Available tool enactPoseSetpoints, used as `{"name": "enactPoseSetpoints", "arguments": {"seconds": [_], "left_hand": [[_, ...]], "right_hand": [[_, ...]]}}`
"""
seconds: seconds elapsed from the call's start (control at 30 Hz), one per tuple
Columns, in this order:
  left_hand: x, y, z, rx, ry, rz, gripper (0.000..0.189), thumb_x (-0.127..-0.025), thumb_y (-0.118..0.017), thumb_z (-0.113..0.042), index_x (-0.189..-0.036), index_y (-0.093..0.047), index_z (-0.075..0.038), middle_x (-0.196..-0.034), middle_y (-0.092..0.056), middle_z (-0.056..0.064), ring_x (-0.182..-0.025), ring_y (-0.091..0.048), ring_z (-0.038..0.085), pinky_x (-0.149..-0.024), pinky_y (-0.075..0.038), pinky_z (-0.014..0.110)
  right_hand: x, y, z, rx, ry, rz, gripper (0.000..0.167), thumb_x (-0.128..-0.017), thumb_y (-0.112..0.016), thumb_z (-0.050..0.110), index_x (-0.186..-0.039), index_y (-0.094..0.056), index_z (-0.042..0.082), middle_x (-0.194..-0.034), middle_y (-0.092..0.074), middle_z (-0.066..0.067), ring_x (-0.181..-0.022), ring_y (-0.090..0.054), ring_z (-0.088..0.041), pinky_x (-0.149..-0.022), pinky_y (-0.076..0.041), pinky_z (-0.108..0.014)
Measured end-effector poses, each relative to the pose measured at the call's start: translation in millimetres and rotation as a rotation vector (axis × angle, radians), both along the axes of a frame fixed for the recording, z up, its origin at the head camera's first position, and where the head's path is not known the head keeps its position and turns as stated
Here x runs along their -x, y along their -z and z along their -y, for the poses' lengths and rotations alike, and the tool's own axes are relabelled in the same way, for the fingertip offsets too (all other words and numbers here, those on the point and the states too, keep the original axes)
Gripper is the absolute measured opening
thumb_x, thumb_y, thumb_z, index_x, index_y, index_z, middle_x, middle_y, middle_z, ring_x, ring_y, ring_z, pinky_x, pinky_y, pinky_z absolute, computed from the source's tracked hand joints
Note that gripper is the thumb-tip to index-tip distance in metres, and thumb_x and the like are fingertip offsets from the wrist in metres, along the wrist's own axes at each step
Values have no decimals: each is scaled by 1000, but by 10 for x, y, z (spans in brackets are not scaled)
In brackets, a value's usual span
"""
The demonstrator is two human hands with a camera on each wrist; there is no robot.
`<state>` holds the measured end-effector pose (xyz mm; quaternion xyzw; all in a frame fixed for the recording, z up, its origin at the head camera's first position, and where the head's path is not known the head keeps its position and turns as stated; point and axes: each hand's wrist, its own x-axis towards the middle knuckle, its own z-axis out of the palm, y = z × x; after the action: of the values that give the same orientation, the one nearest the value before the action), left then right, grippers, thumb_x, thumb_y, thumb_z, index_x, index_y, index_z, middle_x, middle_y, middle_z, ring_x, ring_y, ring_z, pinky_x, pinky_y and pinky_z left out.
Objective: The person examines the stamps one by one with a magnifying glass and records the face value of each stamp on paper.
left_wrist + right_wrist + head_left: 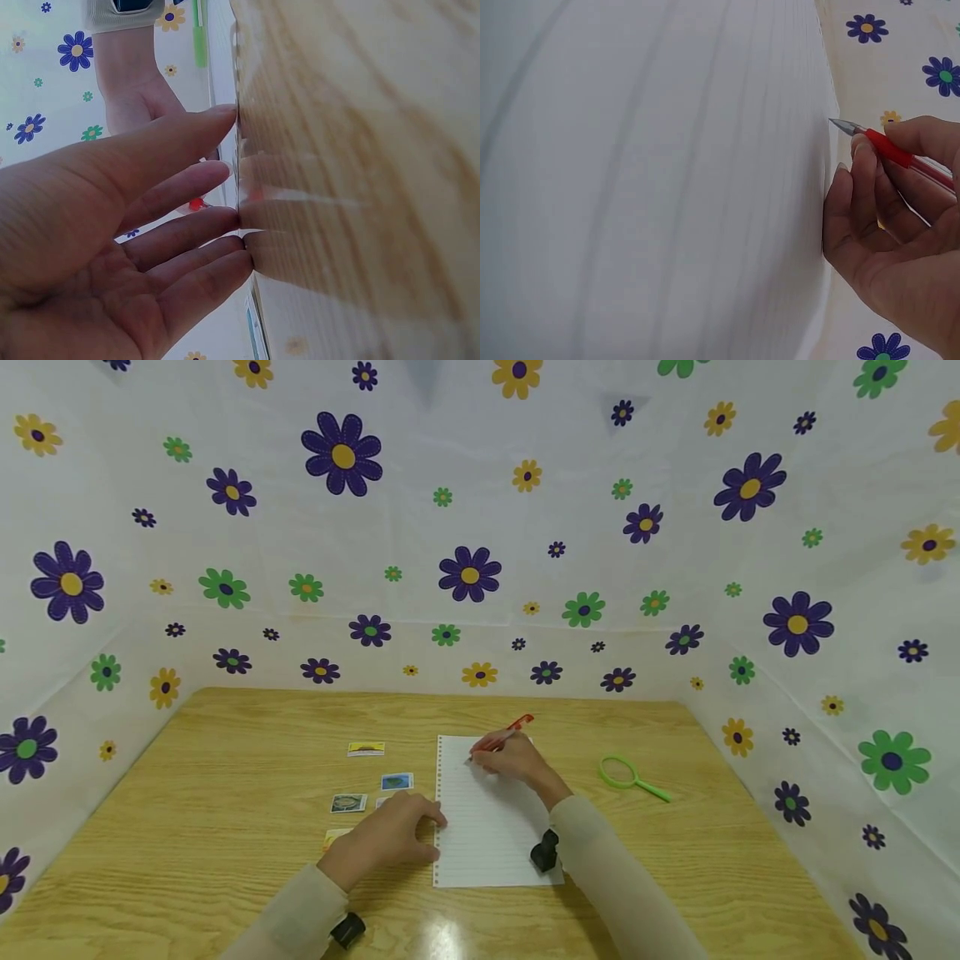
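Note:
A lined sheet of paper (487,835) with punched holes down its left edge lies on the wooden table. My right hand (513,756) rests on its upper part and pinches a red pen (520,722). In the right wrist view the pen's metal tip (844,125) is at the paper; whether it touches cannot be told. My left hand (393,831) rests at the sheet's left edge, thumb and fingers spread. Its fingertips (240,259) touch down on the table and paper edge in the left wrist view, and it holds nothing.
Several small picture cards lie left of the paper, among them a yellow card (366,749), a blue card (397,781) and a greenish card (348,802); some are partly hidden by the left hand. A green magnifying glass (636,778) lies to the right. Flowered cloth (420,527) surrounds the table.

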<state>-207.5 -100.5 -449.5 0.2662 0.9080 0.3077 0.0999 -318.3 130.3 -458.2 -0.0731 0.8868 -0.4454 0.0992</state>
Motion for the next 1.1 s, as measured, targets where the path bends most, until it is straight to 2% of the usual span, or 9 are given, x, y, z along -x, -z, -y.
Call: {"name": "enactPoseSetpoints", "arguments": {"seconds": [0.23,0.43,0.67,1.1], "left_hand": [[-4,-3,7,-6,0,-7,35,-78,-89,-10,-109,-77,-1,-132,-69,24,-123,-62,44,-106,-50,55],[-2,9,6,-2,-4,-5,36,-78,-89,-11,-110,-77,-1,-132,-69,23,-124,-62,43,-106,-50,55],[-2,4,2,2,-7,-5,36,-78,-90,-12,-110,-77,-2,-132,-69,23,-124,-62,43,-107,-49,55],[-4,6,-7,5,-2,-19,36,-77,-90,-11,-109,-78,-1,-131,-69,23,-123,-63,43,-106,-50,55]], "right_hand": [[-25,-36,-23,-6,-68,-15,14,-92,-74,24,-98,-80,13,-81,-75,2,-70,-62,-9,-61,-45,-22],[-17,-24,-28,-8,-34,8,14,-91,-74,24,-98,-80,14,-82,-75,1,-72,-59,-10,-63,-44,-23],[-21,-41,-23,1,-18,-11,13,-92,-74,23,-99,-80,13,-89,-75,-1,-75,-61,-10,-65,-46,-23],[-5,-8,-19,1,5,-15,13,-93,-74,21,-99,-78,10,-87,-74,-2,-74,-60,-10,-63,-46,-21]]}}
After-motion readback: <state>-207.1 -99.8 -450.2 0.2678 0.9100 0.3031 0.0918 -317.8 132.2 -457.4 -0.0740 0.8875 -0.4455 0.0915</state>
